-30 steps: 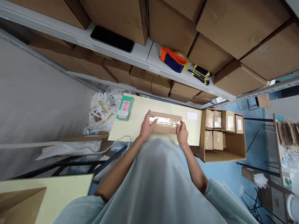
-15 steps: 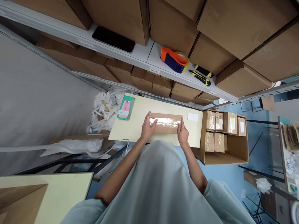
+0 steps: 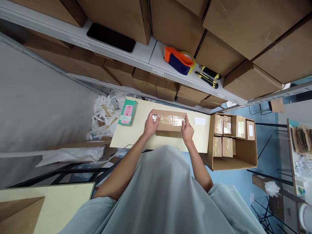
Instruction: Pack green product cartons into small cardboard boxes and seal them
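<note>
The long brown cardboard box [image 3: 170,121] is the clock's middle, over the flat pale yellow table [image 3: 200,138]. On the table, the flat green and pink box [image 3: 127,112] lies at 9 o'clock, the white paper rectangle [image 3: 200,121] at 3. Beside the table near 4, the big open brown cardboard box [image 3: 246,154] has small taped cardboard boxes [image 3: 227,147] in it. On the grey metal shelf [image 3: 153,60] at 12 lie the flat black phone [image 3: 110,37] at 11, the orange and blue plastic tape holder [image 3: 179,60] at 12, and two black and yellow cutters [image 3: 207,80] past 1.
</note>
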`<state>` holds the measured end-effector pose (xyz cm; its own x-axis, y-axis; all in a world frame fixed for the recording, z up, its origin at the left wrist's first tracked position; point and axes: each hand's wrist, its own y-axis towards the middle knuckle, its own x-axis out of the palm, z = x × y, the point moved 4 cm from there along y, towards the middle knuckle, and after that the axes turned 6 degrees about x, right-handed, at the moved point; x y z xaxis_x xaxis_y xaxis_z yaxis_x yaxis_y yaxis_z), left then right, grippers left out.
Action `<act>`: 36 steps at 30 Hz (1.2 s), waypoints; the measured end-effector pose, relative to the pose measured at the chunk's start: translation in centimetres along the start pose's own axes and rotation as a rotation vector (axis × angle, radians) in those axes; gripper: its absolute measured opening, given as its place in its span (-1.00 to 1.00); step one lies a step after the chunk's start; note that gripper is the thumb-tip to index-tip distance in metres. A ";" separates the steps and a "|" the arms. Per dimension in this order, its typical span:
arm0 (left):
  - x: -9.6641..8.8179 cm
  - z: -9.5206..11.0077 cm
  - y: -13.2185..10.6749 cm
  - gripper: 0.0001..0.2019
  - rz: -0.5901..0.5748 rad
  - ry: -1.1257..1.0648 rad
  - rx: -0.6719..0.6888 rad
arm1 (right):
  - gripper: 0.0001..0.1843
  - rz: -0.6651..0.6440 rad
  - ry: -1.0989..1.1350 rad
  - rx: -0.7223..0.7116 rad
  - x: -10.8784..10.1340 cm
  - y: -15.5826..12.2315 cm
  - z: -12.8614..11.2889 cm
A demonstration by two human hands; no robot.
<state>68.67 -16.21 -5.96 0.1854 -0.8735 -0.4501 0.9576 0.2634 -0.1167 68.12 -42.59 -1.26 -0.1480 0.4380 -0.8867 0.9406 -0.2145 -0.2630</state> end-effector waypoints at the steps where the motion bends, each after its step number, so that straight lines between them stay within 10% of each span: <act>1: -0.2 -0.3 0.2 -0.74 -0.003 0.006 -0.021 | -0.32 0.003 -0.006 -0.004 0.2 0.0 -0.5; 20: -3.6 -2.0 -7.6 -0.57 -0.028 0.017 -0.011 | -0.32 -0.090 -0.100 -0.046 2.5 -10.2 3.2; 28: -4.9 -3.4 -9.5 -0.62 0.058 0.084 -0.093 | -0.33 -0.143 -0.066 -0.172 2.8 -8.7 1.9; 36: -2.4 -3.9 -5.5 -0.74 0.004 0.141 -0.043 | -0.29 -0.266 -0.167 -0.071 4.2 -3.2 0.9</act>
<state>62.08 -14.04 -7.66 0.1537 -0.8068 -0.5705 0.9461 0.2867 -0.1506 64.27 -40.80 -4.52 -0.4339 0.3202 -0.8421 0.8804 -0.0477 -0.4718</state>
